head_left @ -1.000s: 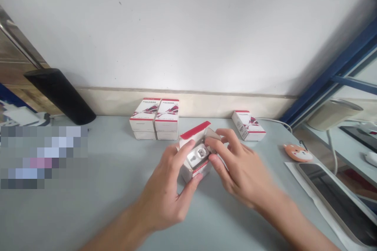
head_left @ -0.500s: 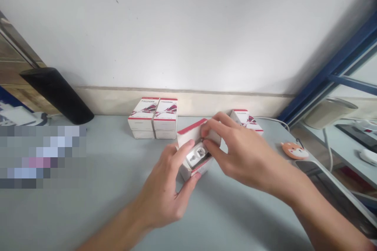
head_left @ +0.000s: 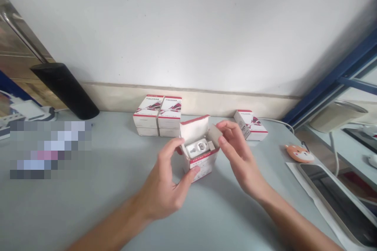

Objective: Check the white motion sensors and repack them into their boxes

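An opened white-and-red cardboard box, printed "DETECTOR" along its front edge, stands on the desk between my hands. Its lid is folded back, and a white plastic device with a round fitting shows inside. My left hand grips the box by its left side, thumb on the front and fingers at the back left corner. At the right side, the thumb and fingers of my right hand are closed on the box's small side flap, which stands up. The lower part of the device is hidden in the box.
Several matching boxes are stacked against the wall, and others lie at the back right. An orange animal-shaped case and a phone are on the right. A black cylinder stands back left, near a power strip.
My right hand has drawn back to the right from the box opening and is now at the side flap. More of the device and the box's front is uncovered. The camera view has shifted slightly.
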`<state>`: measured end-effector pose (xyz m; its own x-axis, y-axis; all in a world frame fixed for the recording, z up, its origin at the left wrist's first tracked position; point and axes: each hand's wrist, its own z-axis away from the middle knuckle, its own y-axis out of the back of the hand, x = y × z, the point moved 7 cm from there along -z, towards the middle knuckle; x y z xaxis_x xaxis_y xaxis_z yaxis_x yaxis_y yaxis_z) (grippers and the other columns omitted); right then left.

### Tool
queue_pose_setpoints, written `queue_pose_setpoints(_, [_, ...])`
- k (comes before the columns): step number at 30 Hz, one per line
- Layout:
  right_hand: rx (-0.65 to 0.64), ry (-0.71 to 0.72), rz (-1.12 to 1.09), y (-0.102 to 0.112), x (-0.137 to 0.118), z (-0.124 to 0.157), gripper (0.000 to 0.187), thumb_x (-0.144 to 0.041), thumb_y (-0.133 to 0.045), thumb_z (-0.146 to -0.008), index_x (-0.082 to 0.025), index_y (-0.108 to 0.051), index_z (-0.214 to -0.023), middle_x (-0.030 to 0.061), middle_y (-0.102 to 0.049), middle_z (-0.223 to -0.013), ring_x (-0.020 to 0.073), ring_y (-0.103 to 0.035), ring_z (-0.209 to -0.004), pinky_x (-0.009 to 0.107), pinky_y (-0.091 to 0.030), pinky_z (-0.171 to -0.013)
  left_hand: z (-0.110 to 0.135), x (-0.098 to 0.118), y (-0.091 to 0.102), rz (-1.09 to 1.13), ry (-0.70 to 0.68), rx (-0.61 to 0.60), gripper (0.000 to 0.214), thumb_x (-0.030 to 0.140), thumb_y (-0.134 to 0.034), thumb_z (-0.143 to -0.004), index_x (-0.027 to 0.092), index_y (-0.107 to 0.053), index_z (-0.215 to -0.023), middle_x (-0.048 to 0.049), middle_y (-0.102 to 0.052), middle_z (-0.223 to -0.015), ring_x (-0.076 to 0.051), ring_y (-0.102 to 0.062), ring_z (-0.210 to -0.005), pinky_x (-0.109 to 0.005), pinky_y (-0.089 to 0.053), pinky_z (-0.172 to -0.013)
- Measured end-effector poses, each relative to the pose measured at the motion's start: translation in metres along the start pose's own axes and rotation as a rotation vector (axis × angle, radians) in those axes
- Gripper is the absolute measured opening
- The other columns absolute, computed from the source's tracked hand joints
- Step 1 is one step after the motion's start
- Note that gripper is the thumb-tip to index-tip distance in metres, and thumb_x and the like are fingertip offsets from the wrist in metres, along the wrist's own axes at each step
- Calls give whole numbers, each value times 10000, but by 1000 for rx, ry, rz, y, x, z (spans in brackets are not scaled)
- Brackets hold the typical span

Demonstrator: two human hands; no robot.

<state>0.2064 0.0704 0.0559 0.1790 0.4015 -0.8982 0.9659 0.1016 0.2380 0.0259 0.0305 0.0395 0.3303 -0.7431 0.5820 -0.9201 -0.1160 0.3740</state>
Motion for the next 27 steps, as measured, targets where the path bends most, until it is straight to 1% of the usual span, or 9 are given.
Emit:
queue_pose_setpoints(3, [-73,158,100,-5,-8,5,164,-354,-454,-1092,-283,-548,-1206,74,-609,-1295,207,-612,-1173,372,-533,-986,-5,0,-4,-56,54,-155,633,118,-593,-977,286,-396,-1554,-128,-505,-1439,-270,-554,-1311,-434,-495,-1091])
queue_pose_setpoints(5, [-117,228,133,-9,-12,7,136,-313,-475,-1085,-266,-574,-1165,86,-612,-1334,215,-614,-1193,384,-521,-1001,-8,2,-4,-56,64,-223,537,131,-559,-1000,279,-468,-1507,-122,-519,-1406,-258,-567,-1280,-416,-504,-1076])
queue_pose_setpoints(10, [-101,300,161,-3,-19,3,60,-296,-569,-1043,-242,-594,-1035,87,-668,-1192,217,-662,-1041,385,-555,-906,-13,2,-1,-48,30,-248,465,158,-531,-1021,261,-495,-1473,-115,-564,-1325,-247,-584,-1221,-408,-520,-1040])
queue_pose_setpoints(12, [-118,358,233,0,-24,2,76,-315,-615,-1019,-241,-610,-1033,75,-658,-1097,211,-656,-960,379,-565,-851,-13,0,0,-56,19,-249,452,163,-516,-1030,265,-506,-1469,-118,-560,-1354,-254,-580,-1253,-413,-521,-1054])
queue_pose_setpoints(14, [-124,416,296,2,-29,3,108,-334,-654,-996,-241,-626,-1042,79,-644,-1100,218,-653,-959,385,-572,-836,-13,-1,1,-49,6,-247,459,166,-505,-1037,272,-501,-1483,-123,-541,-1410,-261,-575,-1291,-415,-522,-1070])
queue_pose_setpoints(18, [-36,474,241,6,-34,7,108,-285,-640,-1002,-233,-602,-915,89,-677,-1129,218,-683,-984,382,-570,-846,-15,-1,2,-39,-6,-265,476,164,-481,-1045,273,-480,-1508,-132,-525,-1471,-276,-543,-1358,-434,-504,-1117])
queue_pose_setpoints(21, [91,377,91,9,-29,8,157,-241,-658,-991,-252,-509,-945,46,-717,-1018,195,-698,-922,354,-569,-810,-14,-2,-2,-68,8,-287,465,169,-493,-1043,265,-486,-1498,-141,-522,-1490,-290,-510,-1402,-451,-491,-1140])
queue_pose_setpoints(24, [142,327,102,9,-28,7,166,-213,-678,-973,-256,-545,-1062,34,-710,-1003,193,-688,-920,371,-566,-839,-11,-5,-2,-20,-9,-188,502,172,-531,-1032,250,-423,-1516,-167,-526,-1502,-293,-542,-1382,-478,-514,-1111])
queue_pose_setpoints(27, [40,433,203,6,-36,5,81,-178,-654,-980,-242,-652,-1030,44,-703,-994,193,-682,-913,368,-563,-829,-8,-9,4,77,-28,-49,605,160,-591,-1007,249,-325,-1543,-178,-561,-1455,-270,-627,-1272,-483,-561,-1040])
